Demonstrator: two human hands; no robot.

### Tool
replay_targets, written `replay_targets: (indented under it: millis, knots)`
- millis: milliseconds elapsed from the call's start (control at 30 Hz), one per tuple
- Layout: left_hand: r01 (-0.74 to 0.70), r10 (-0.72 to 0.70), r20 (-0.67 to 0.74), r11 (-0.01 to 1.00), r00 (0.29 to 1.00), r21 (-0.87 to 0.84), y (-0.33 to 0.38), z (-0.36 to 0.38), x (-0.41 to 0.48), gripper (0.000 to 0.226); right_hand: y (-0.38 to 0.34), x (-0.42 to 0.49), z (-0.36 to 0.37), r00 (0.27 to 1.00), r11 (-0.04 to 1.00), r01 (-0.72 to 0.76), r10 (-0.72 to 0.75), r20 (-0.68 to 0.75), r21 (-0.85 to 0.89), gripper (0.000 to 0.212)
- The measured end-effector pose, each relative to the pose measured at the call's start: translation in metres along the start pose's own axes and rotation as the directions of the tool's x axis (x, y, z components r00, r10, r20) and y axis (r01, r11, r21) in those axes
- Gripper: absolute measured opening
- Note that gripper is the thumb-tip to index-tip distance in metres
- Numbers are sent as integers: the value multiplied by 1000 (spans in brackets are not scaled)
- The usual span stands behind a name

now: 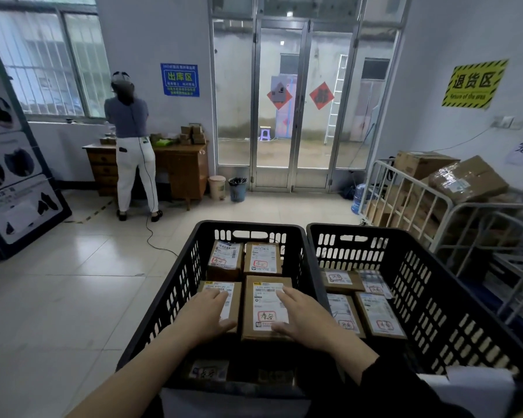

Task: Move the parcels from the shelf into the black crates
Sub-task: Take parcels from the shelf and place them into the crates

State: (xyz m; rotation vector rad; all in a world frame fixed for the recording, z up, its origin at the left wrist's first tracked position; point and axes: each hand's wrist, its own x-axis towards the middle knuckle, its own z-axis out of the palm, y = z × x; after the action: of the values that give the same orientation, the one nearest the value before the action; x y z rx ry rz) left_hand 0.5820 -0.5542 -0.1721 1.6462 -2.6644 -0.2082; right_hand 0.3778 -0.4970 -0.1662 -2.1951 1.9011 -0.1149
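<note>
Two black slatted crates stand side by side in front of me, the left crate and the right crate. Both hold several brown cardboard parcels with white labels. My left hand lies palm down on the near-left parcel in the left crate, fingers spread. My right hand lies flat on the larger parcel beside it, thumb at its near edge. Neither hand is wrapped around a box. No shelf is in view.
A metal cage trolley stacked with big cartons stands to the right of the crates. A person stands at a wooden desk at the back left. Two bins stand by the glass doors. A cable runs across the tiled floor.
</note>
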Motion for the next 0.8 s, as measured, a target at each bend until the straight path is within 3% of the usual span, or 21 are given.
replay_targets:
  millis: [300,533,800]
  knots:
    - [-29,25,-82,998,996,-52,43,-12,-47,64,3,-70,-18,998,999,2,0,-61,38,70]
    - [-44,42,-29,997,999,-59,77,-6,-71,64,24,-112,-4,995,995,-63,69,-74,82,72]
    - [-180,182,9,978,983,-101,132,7,-85,62,43,-177,6,976,973,-185,198,-90,141,68]
